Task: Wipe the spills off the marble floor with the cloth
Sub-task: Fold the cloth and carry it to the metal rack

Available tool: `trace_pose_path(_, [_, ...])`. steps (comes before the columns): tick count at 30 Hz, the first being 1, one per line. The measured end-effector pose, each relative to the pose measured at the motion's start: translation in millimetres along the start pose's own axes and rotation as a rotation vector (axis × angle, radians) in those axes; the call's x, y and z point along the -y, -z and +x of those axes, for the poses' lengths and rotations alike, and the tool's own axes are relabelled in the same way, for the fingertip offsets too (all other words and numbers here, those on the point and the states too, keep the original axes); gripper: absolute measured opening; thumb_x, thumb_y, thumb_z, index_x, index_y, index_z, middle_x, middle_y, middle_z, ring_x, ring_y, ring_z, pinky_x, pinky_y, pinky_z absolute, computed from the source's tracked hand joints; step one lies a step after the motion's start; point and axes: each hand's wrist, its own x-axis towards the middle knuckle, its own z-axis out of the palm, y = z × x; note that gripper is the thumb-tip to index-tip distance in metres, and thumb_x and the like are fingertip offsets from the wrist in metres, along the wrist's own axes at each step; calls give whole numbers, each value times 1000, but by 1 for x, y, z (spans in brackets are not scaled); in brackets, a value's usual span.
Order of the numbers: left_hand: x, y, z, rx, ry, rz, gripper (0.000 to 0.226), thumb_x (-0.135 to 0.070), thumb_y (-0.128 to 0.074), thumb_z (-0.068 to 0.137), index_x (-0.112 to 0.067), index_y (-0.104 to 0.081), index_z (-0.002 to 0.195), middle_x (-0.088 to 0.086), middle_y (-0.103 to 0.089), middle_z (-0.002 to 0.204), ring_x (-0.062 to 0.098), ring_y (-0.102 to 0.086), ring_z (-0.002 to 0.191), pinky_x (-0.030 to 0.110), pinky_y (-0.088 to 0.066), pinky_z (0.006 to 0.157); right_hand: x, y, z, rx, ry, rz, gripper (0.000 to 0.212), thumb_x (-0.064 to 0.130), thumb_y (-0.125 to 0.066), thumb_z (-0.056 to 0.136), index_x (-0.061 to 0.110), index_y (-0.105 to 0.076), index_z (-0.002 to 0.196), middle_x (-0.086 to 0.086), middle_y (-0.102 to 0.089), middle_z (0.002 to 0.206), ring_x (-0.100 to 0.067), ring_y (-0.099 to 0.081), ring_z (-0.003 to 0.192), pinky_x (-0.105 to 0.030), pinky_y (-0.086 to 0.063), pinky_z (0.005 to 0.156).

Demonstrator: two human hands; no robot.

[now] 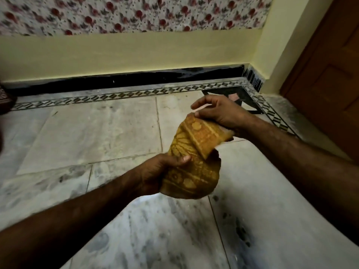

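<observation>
A yellow-orange patterned cloth [191, 160] hangs bunched in the air above the marble floor [93, 133], held between both hands. My left hand [157, 172] grips its lower part, thumb pressed on the fabric. Higher and to the right, my right hand [221, 113] pinches the cloth's upper end with thumb and fingers, the other fingers spread. Dark smudges and spots [240, 230] mark the pale floor below and right of the cloth; fainter grey smears [73, 171] lie to the left.
A cream wall with a black skirting [124, 78] runs across the back, floral fabric [136, 14] above it. A patterned tile border [108, 97] edges the floor. A brown wooden door [326, 74] stands at the right. A dark object [4, 100] sits at the far left.
</observation>
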Motion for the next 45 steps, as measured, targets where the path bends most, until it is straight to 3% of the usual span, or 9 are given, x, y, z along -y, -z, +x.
trace_pose_path(4, [-6, -8, -7, 6, -65, -94, 54, -24, -76, 77, -3, -66, 126, 25, -66, 127, 43, -65, 115, 56, -49, 103, -27, 4, -12, 107, -209, 157, 60, 59, -53, 99, 10, -62, 134, -28, -62, 131, -36, -69, 113, -50, -58, 97])
trace_pose_path(12, [-18, -3, -24, -128, -194, -131, 48, -21, -69, 80, -6, -65, 125, 20, -70, 123, 39, -69, 110, 54, -56, 94, -61, -27, -45, 316, -488, 443, 92, 88, -17, 89, 18, -51, 138, -27, -72, 124, -40, -71, 116, -52, -51, 103])
trace_pose_path(16, [-20, 3, -30, -148, -212, -80, 51, -20, -69, 80, -7, -62, 128, 18, -71, 121, 36, -70, 109, 48, -59, 90, -29, -47, -48, 272, -318, 758, 72, 70, -29, 101, 16, -56, 140, -22, -68, 135, -36, -65, 127, -53, -44, 114])
trace_pose_path(20, [-21, 2, -38, -152, -273, 23, 51, -22, -69, 86, -15, -58, 135, 16, -70, 125, 37, -67, 114, 52, -54, 97, -7, -51, -43, 89, -172, 751, 28, 14, -59, 102, 12, -64, 129, -20, -66, 137, -33, -66, 118, -47, -57, 97])
trace_pose_path(23, [-22, 0, -40, -216, -374, 40, 38, -21, -60, 96, -11, -61, 132, 15, -70, 125, 35, -67, 115, 50, -54, 98, -6, -47, -41, 13, -170, 681, 47, -3, -69, 91, 19, -57, 131, -18, -66, 129, -32, -69, 108, -44, -61, 85])
trace_pose_path(30, [-19, -4, -35, -518, -478, -86, 28, -37, -61, 96, -15, -74, 107, 6, -76, 108, 22, -71, 104, 41, -59, 83, -3, -38, -37, 74, 40, 478, 46, -13, -72, 83, 14, -68, 121, -5, -79, 101, -21, -74, 97, -31, -62, 79])
trace_pose_path(36, [-31, 11, -41, -844, -869, 642, 30, -42, -74, 86, -13, -77, 93, -1, -54, 121, 9, -56, 112, 10, -48, 78, 3, -33, -37, -60, 171, 164, 45, -6, -82, 79, 17, -75, 117, -1, -77, 107, -11, -74, 98, -25, -63, 80])
trace_pose_path(42, [-49, 5, -50, -587, -951, 570, 16, -23, -53, 103, -18, -68, 100, -6, -64, 98, 0, -62, 90, 15, -48, 73, 19, -25, -34, -59, 248, 160, 8, 13, -77, 89, 16, -77, 96, 3, -76, 90, -4, -68, 87, -18, -58, 78])
trace_pose_path(45, [-54, 0, -50, -429, -884, 483, 29, -21, -66, 91, -21, -59, 120, -5, -64, 108, 9, -68, 98, 23, -56, 75, 23, -30, -33, -122, 175, 419, 10, 22, -64, 99, 14, -70, 101, 6, -73, 89, -8, -69, 90, -30, -56, 80])
